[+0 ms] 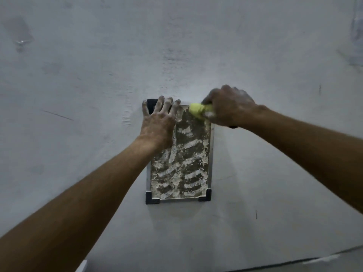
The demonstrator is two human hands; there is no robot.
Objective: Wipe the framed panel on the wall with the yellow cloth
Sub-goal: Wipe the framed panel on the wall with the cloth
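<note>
My left hand (157,122) lies flat on the framed panel (179,154), fingers spread and open, holding nothing, just bracing the corner at 11 o'clock; the tips overlap the black corner cap there. My right hand (227,107) is closed around the yellow cloth (198,110), bunched to a soft wad, pressed at the panel's top edge toward 1 o'clock.

Risks, as I judge them: pushing hard across the top could shift or tilt the panel on its mount if my bracing hand slips. Both hands are dusted pale, so grip may be poor. A small wad could smear the residue instead of lifting it, or drop powder down the wall (78,75).

Panel: upright rectangle, thin pale metal-looking rim, black caps at the corners I can see. Face dark, mottled, crusted with whitish dried streaks in feathered strokes, heaviest from centre to 6 o'clock. Beyond it, matte grey plaster, scuffed, faint scratches.
</note>
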